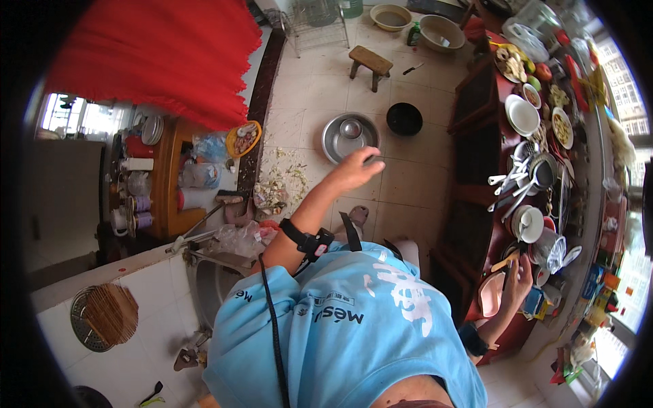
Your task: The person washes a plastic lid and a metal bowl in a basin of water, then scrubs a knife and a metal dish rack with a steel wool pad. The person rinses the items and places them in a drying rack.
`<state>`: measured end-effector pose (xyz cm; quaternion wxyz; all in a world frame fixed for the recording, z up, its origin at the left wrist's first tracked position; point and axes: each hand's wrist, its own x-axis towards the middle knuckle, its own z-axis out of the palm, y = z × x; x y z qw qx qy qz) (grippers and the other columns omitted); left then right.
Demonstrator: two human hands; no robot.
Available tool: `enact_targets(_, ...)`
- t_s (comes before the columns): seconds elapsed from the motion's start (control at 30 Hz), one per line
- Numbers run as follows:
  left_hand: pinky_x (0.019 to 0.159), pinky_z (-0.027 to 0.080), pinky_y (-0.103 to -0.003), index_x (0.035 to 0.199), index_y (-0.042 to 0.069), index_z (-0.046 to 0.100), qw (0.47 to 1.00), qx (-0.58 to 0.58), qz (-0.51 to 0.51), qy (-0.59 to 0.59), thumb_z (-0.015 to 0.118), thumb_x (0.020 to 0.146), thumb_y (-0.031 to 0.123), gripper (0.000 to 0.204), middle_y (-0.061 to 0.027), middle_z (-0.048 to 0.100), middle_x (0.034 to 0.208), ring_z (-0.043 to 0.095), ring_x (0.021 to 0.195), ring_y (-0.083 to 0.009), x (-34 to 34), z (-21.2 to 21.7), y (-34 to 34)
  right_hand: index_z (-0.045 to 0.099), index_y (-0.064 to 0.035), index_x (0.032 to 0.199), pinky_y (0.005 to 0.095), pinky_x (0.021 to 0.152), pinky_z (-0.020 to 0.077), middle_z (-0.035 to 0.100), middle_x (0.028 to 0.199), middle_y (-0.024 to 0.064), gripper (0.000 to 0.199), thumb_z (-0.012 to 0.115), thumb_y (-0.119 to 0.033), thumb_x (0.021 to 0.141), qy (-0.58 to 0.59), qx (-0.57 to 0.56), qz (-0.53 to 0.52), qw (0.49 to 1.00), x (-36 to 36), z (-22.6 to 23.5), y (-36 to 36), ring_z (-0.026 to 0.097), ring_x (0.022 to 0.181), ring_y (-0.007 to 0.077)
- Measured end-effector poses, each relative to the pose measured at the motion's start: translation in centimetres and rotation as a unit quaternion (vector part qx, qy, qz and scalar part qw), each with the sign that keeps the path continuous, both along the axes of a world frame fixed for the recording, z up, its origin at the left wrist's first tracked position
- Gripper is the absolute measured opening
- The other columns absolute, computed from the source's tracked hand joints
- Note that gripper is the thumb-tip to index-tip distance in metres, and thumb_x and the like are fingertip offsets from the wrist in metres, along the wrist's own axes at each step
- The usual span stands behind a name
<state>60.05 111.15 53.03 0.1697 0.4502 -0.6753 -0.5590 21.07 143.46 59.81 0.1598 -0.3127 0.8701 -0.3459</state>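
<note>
While the left hand [355, 170] hung loosely released above the round steel basin [349, 137], the right hand [518, 280] seemingly grasped a thin wooden stick [507, 260] at the dark wooden table [476, 146].

We got plenty of daylight from the windows [629, 115] on the right, which blew out pretty white. The floor [408, 183] looked evenly lit with soft shadows. Heavy fisheye bending and black corners; the left hand [354, 170] was slightly motion-blurred.
</note>
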Motion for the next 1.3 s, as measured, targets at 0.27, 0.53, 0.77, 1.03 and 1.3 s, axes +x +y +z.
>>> enact_targets(0.27,0.097,0.043,-0.031,0.127,0.005,0.058,0.969,0.064,0.240,-0.012,0.062,0.095,0.028,0.040,-0.0098,0.061,0.124,0.055,0.113,-0.0177,11.4,1.2,-3.9,0.064,0.0012,0.122,0.0308,0.081,0.0512,0.072,0.098,0.0135,0.039,0.066,-0.025,0.093,-0.009,-0.013,0.139,0.990,2.6,-0.2,-19.9,0.067,0.090,0.0194)
enact_targets(0.53,0.102,0.037,-0.029,0.124,0.006,0.062,0.911,0.068,0.404,0.047,0.060,0.097,0.028,0.035,-0.0020,0.061,0.124,0.052,0.118,-0.0143,19.1,4.1,-5.2,0.065,0.0001,0.121,0.0286,0.073,0.0520,0.072,0.096,0.0157,0.036,0.068,-0.020,0.091,0.035,-0.074,0.287,0.954,10.4,-0.2,-36.5,0.067,0.082,0.0161)
enact_targets(0.77,0.105,0.039,-0.031,0.125,0.002,0.060,0.907,0.088,0.408,0.049,0.060,0.097,0.029,0.039,-0.0082,0.060,0.128,0.053,0.121,-0.0173,27.0,3.7,-12.3,0.067,-0.0008,0.118,0.0282,0.076,0.0527,0.073,0.102,0.0120,0.031,0.067,-0.018,0.092,0.014,-0.050,0.249,0.967,17.9,-0.6,-42.7,0.067,0.088,0.0151)
enact_targets(1.03,0.093,0.042,-0.025,0.119,0.005,0.064,0.915,0.094,0.386,0.072,0.062,0.097,0.027,0.031,-0.0019,0.064,0.116,0.056,0.107,-0.0105,31.1,2.8,-19.1,0.067,0.0010,0.119,0.0270,0.081,0.0518,0.072,0.102,0.0091,0.032,0.067,-0.018,0.093,-0.046,-0.006,0.231,0.972,23.9,-2.9,-45.3,0.067,0.092,0.0139)
enact_targets(1.3,0.102,0.040,-0.029,0.122,0.000,0.060,0.929,0.155,0.337,0.010,0.059,0.099,0.024,0.033,-0.0078,0.061,0.123,0.055,0.116,-0.0146,29.2,-2.8,-23.8,0.068,-0.0017,0.116,0.0278,0.075,0.0526,0.073,0.099,0.0111,0.030,0.068,-0.017,0.091,-0.044,-0.020,0.299,0.953,23.9,-8.2,-53.4,0.067,0.085,0.0126)
